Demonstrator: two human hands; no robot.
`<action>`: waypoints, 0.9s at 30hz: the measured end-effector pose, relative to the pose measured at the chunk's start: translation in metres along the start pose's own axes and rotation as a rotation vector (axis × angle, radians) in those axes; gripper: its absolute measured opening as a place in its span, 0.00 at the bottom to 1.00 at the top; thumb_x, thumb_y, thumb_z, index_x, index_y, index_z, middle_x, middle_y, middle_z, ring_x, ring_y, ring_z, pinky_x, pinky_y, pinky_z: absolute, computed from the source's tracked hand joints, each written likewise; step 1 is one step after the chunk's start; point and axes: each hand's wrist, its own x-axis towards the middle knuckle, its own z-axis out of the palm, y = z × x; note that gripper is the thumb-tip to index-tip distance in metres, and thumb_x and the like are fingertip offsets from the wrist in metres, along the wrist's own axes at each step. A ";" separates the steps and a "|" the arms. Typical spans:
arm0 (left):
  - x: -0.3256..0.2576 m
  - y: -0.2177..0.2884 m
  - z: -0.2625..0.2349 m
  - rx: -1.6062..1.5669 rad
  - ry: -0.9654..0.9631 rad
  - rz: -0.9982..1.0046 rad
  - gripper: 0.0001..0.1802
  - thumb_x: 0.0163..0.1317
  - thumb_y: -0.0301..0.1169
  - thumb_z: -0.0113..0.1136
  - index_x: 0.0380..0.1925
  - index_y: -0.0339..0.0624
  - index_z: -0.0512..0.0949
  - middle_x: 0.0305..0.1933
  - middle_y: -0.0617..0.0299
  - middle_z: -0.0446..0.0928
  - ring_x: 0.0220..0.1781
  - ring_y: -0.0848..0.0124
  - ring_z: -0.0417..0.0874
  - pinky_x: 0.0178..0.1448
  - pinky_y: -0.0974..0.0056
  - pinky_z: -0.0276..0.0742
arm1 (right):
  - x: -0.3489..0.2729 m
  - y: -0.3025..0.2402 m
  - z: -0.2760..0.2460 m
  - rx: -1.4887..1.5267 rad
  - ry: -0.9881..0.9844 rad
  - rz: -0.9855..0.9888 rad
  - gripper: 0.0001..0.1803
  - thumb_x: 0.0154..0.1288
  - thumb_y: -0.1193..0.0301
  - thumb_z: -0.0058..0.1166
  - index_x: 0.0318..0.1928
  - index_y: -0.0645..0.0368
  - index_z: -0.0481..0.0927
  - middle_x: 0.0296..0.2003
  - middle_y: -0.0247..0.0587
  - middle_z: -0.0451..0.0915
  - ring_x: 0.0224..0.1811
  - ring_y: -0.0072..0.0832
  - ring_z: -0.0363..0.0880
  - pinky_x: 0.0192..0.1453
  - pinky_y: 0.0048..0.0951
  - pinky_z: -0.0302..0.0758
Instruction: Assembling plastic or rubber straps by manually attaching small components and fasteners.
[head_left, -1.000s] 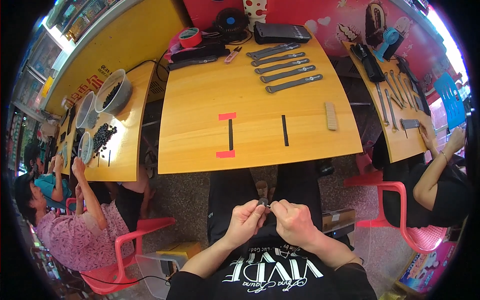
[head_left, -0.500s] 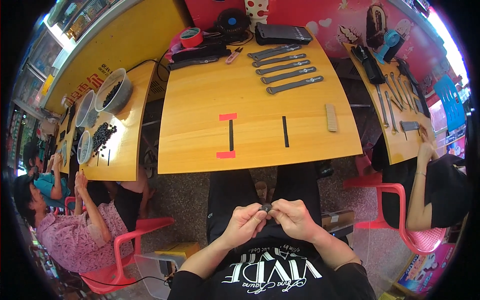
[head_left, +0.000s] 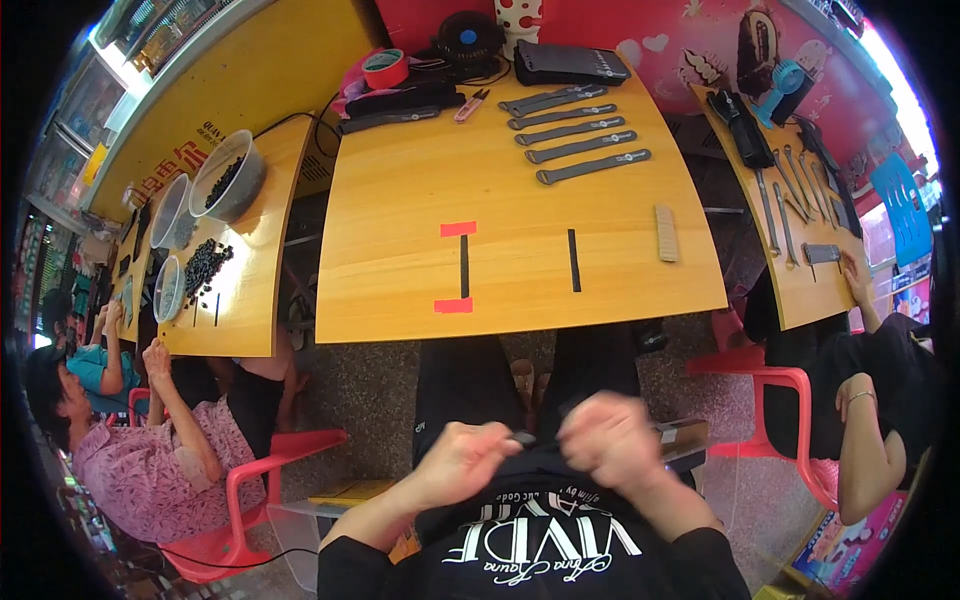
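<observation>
My left hand (head_left: 467, 462) pinches a small dark piece (head_left: 523, 438) at its fingertips, above my lap. A short gap to the right is my right hand (head_left: 606, 440), apart from the piece and blurred by motion. Its fingers look curled closed; whether anything is inside them is hidden. Past both hands is the wooden table (head_left: 390, 230). Two dark marks, a left strip (head_left: 464, 267) with red tape (head_left: 458, 229) at its ends and a right strip (head_left: 574, 260), lie on its near half. Grey straps (head_left: 590, 167) are lined up at the far right.
A ridged beige piece (head_left: 666, 233) lies near the table's right side. At the back are red tape (head_left: 385, 68), snips (head_left: 472, 106), a fan (head_left: 470, 38) and a dark stack (head_left: 570, 66). Neighbouring people sit at side tables; the left one bears black pieces (head_left: 206, 265) and tubs (head_left: 240, 200).
My hands were together on the dark piece. They have parted: the right hand has moved off to the right, while the piece stays in my left fingertips.
</observation>
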 end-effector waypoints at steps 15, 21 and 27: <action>0.003 -0.027 0.004 -0.907 0.110 -0.356 0.20 0.76 0.41 0.43 0.36 0.36 0.76 0.18 0.63 0.72 0.14 0.78 0.67 0.20 0.74 0.62 | 0.026 0.013 0.027 -0.614 -0.091 -0.559 0.03 0.68 0.78 0.52 0.35 0.64 0.76 0.19 0.41 0.75 0.19 0.28 0.76 0.23 0.28 0.70; 0.007 -0.027 0.011 -0.905 0.121 -0.365 0.20 0.76 0.41 0.43 0.38 0.36 0.76 0.19 0.62 0.72 0.15 0.77 0.67 0.21 0.74 0.63 | 0.028 0.019 0.036 -0.768 -0.041 -0.817 0.02 0.65 0.80 0.54 0.33 0.64 0.76 0.19 0.44 0.74 0.18 0.34 0.76 0.21 0.30 0.69; 0.008 -0.028 0.008 -0.937 0.103 -0.366 0.20 0.77 0.41 0.43 0.40 0.36 0.77 0.20 0.64 0.72 0.16 0.79 0.68 0.22 0.75 0.64 | 0.027 0.016 0.038 -0.799 -0.022 -0.836 0.03 0.65 0.81 0.54 0.33 0.64 0.75 0.20 0.47 0.75 0.19 0.40 0.77 0.22 0.33 0.69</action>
